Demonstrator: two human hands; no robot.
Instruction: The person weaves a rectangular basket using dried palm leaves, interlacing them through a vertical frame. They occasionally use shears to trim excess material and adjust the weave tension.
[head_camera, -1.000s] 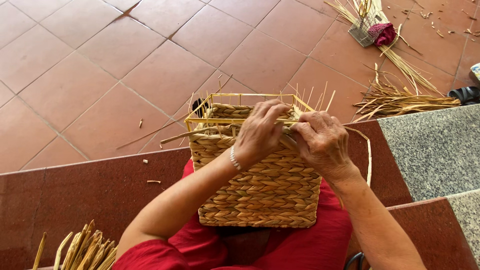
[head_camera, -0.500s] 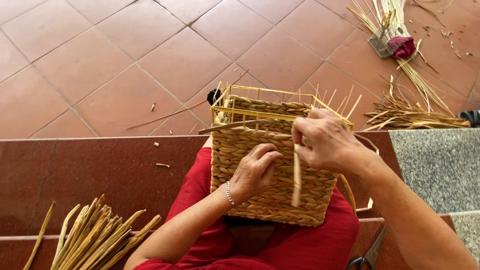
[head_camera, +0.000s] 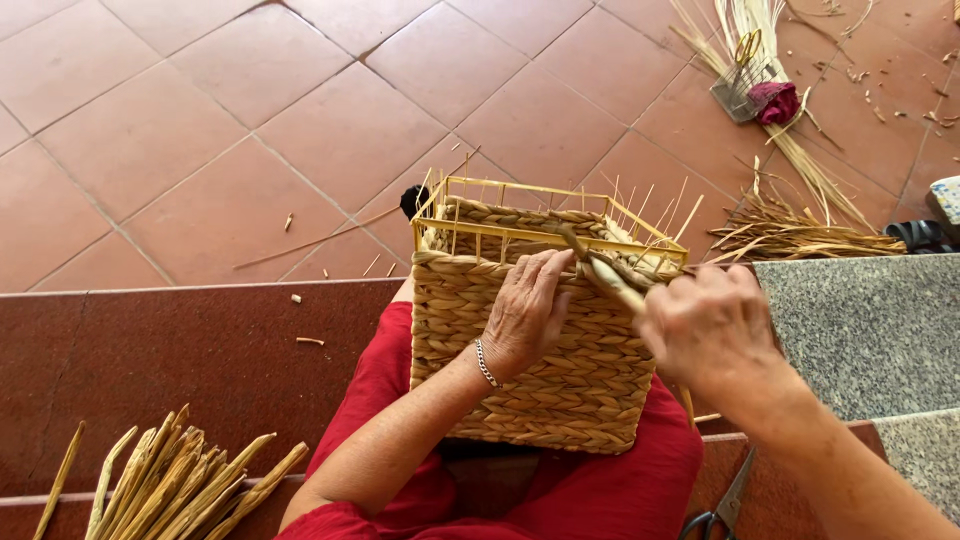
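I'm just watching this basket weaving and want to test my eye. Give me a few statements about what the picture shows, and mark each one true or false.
1. The woven basket rests on the person's lap, over red clothing. True.
2. The left hand lies flat on the floor tiles. False: it presses against the basket's woven side, near the rim.
3. The right hand grips a straw strand at the basket's top edge. True.
4. The basket's yellow wire frame is fully covered by weaving. False: its top rails and uprights are bare.
5. A pair of scissors lies at the lower right. True.
6. The bundle of dried stalks at the lower left is inside the basket. False: it lies outside, beside the person.
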